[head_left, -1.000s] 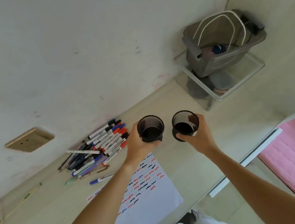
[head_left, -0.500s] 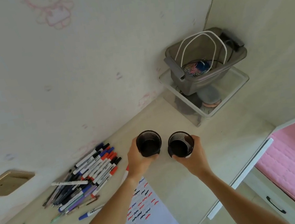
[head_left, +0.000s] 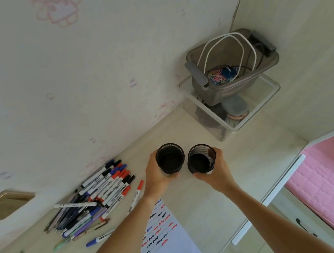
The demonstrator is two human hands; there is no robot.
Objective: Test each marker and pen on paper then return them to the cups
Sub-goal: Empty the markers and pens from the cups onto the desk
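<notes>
My left hand (head_left: 156, 178) and right hand (head_left: 216, 170) each grip an empty black mesh cup (head_left: 170, 158), now lowered to the pale desk (head_left: 245, 157) mid-frame, ready for refilling.

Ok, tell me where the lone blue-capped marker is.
In the head view, the blue-capped marker lies alone on the desk, just below the pen pile, left of the scribbled paper.

Two black mesh cups, left cup (head_left: 171, 161) and right cup (head_left: 201, 161), upright, empty, side by side on desk, each gripped by a hand. Markers and pens (head_left: 97, 194) piled loose to their left. Paper (head_left: 158, 237) with red, blue, black squiggles lies nearer the person.
</notes>
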